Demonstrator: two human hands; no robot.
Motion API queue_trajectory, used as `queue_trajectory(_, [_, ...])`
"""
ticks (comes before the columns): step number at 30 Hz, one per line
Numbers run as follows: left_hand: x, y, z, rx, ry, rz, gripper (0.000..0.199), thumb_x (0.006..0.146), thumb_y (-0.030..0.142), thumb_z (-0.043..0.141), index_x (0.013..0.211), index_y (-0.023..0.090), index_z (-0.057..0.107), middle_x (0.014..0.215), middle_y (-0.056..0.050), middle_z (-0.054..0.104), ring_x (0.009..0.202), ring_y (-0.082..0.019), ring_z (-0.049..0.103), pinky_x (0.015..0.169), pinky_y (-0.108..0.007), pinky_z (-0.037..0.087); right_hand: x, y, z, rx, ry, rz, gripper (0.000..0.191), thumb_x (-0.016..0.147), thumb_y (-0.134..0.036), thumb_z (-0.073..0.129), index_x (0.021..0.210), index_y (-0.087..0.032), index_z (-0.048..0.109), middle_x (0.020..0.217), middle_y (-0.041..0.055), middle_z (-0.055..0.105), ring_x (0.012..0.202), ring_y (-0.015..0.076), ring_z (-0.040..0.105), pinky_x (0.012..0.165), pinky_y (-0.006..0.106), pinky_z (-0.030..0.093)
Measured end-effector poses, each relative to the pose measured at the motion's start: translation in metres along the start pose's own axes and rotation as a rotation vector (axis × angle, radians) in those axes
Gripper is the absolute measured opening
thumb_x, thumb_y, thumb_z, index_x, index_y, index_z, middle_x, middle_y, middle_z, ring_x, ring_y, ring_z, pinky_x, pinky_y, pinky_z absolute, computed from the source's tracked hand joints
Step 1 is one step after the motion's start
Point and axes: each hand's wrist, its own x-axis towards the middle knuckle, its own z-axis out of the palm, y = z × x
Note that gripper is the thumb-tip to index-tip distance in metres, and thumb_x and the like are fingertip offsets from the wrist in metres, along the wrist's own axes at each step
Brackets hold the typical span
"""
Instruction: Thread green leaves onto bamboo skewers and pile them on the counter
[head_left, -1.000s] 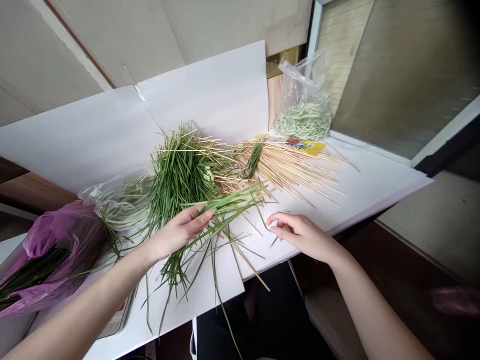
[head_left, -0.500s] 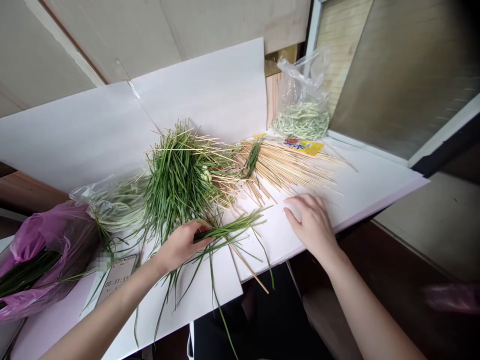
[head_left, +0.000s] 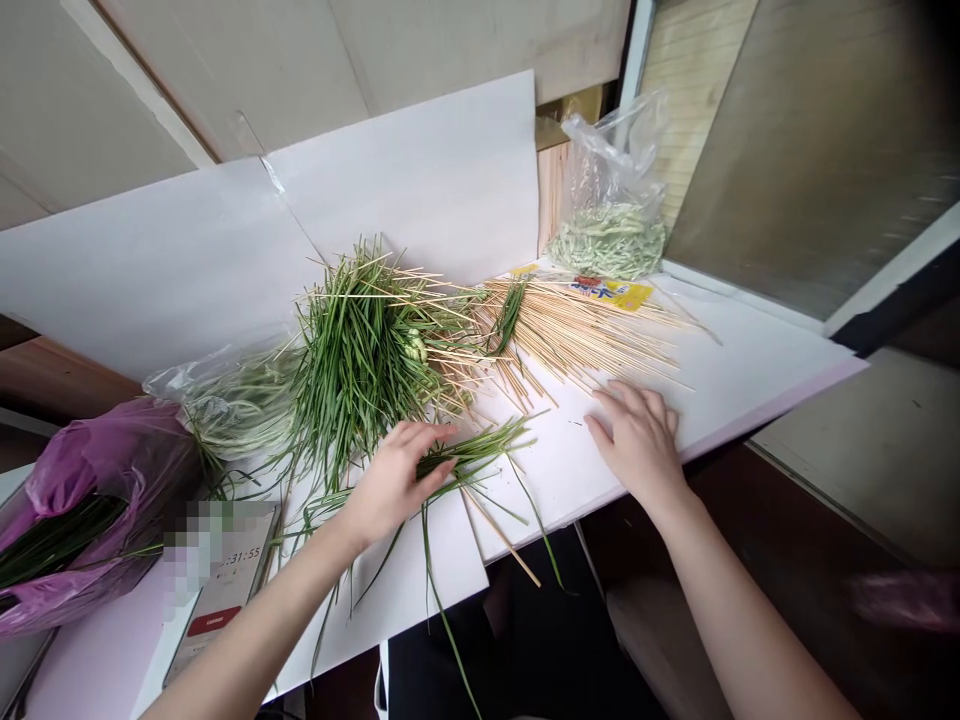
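Newly parted left fingers (head_left: 431,435) over stalks (head_left: 486,447), right fingers (head_left: 628,403) spread, phone (head_left: 225,588) partly behind forearm (head_left: 277,612)

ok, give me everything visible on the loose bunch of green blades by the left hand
The loose bunch is long, thin, flexible-looking plant blades, with no tie visible, lying on the white work surface. Its paler ends point right; leftward it is partly hidden by the left hand, whose thumb and fingers are spread apart over it; whether they touch it can't be told. Stray blades splay out, two hanging past the near edge. A wooden skewer lies at its near side.
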Motion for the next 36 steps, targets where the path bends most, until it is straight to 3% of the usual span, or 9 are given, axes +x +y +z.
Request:
queue_trajectory(4, [0.014,0.018,0.020,0.128,-0.087,0.072,0.032,0.097,0.028,0.051,0.127,0.023,0.058,0.121,-0.008,0.066,0.110,-0.027,0.056,0.098,-0.044,0.043,-0.001,0.001,0.002,0.028,-0.005,0.002,0.025,0.093,-0.024,0.057,0.113,-0.015,0.068,0.129,0.0126,0.064,0.112,0.0353,0.052,0.086,0.048,0.037])
queue_trajectory(8, [0.027,0.019,0.030,0.186,-0.123,0.059,0.014,0.092,0.024,0.058,0.103,0.021,0.065,0.105,-0.007,0.067,0.099,-0.026,0.059,0.091,-0.041,0.045,0.002,0.005,0.000,0.099,0.015,-0.001,0.015,0.089,-0.017,0.059,0.097,-0.017,0.071,0.109,0.0088,0.072,0.100,0.0314,0.057,0.083,0.043,0.037])
queue_trajectory(10, [0.030,0.017,0.031,0.167,-0.122,0.023,0.009,0.088,0.021,0.060,0.097,0.021,0.063,0.095,-0.005,0.067,0.093,-0.025,0.060,0.086,-0.038,0.045,0.003,0.007,-0.001,0.109,0.011,-0.005,0.012,0.087,-0.015,0.060,0.091,-0.018,0.071,0.099,0.0078,0.073,0.093,0.0295,0.058,0.079,0.039,0.038])
queue_trajectory(15, [0.030,0.012,0.024,0.042,-0.176,-0.100,0.018,0.086,0.025,0.064,0.104,0.023,0.061,0.084,-0.001,0.065,0.080,-0.021,0.060,0.069,-0.030,0.043,0.005,0.016,-0.001,0.143,0.018,0.007,0.014,0.083,-0.010,0.058,0.089,-0.019,0.067,0.087,0.0055,0.071,0.083,0.0258,0.060,0.073,0.035,0.037])
queue_trajectory(20, [0.030,0.010,0.022,-0.021,-0.182,-0.103,0.006,0.084,0.026,0.066,0.087,0.022,0.063,0.080,-0.001,0.063,0.079,-0.020,0.059,0.069,-0.029,0.041,0.006,0.019,0.000,0.172,0.010,0.006,0.011,0.084,-0.015,0.057,0.089,-0.018,0.067,0.085,0.0061,0.070,0.081,0.0258,0.061,0.074,0.035,0.040])
queue_trajectory(25, [0.030,0.012,0.023,-0.089,-0.139,-0.090,0.007,0.084,0.025,0.066,0.081,0.021,0.062,0.080,-0.001,0.064,0.079,-0.019,0.057,0.068,-0.028,0.040,0.006,0.017,-0.002,0.191,-0.009,0.011,0.011,0.084,-0.020,0.057,0.086,-0.019,0.067,0.081,0.0052,0.069,0.077,0.0254,0.062,0.072,0.034,0.042])
queue_trajectory(29, [0.033,0.013,0.019,-0.287,-0.008,-0.130,0.006,0.084,0.027,0.066,0.084,0.021,0.063,0.076,0.000,0.063,0.072,-0.017,0.055,0.064,-0.028,0.038,0.005,0.019,-0.003,0.189,-0.029,0.043,0.014,0.080,-0.016,0.055,0.086,-0.019,0.068,0.079,0.0035,0.068,0.071,0.0232,0.062,0.067,0.033,0.042])
queue_trajectory(33, [0.044,0.009,0.008,-0.899,0.255,-0.225,0.021,0.078,0.033,0.075,0.090,0.019,0.066,0.076,0.000,0.061,0.066,-0.013,0.052,0.061,-0.025,0.039,0.005,0.025,-0.006,0.173,-0.080,0.085,0.018,0.077,-0.018,0.055,0.091,-0.020,0.067,0.078,0.0020,0.066,0.070,0.0220,0.062,0.061,0.031,0.041])
queue_trajectory(36, [0.052,0.002,-0.005,-1.264,0.504,-0.291,0.024,0.071,0.034,0.082,0.080,0.017,0.066,0.071,0.002,0.056,0.062,-0.009,0.048,0.060,-0.022,0.039,0.005,0.027,-0.008,0.158,-0.137,0.099,0.019,0.077,-0.020,0.055,0.092,-0.021,0.066,0.077,0.0006,0.064,0.069,0.0199,0.061,0.058,0.028,0.039])
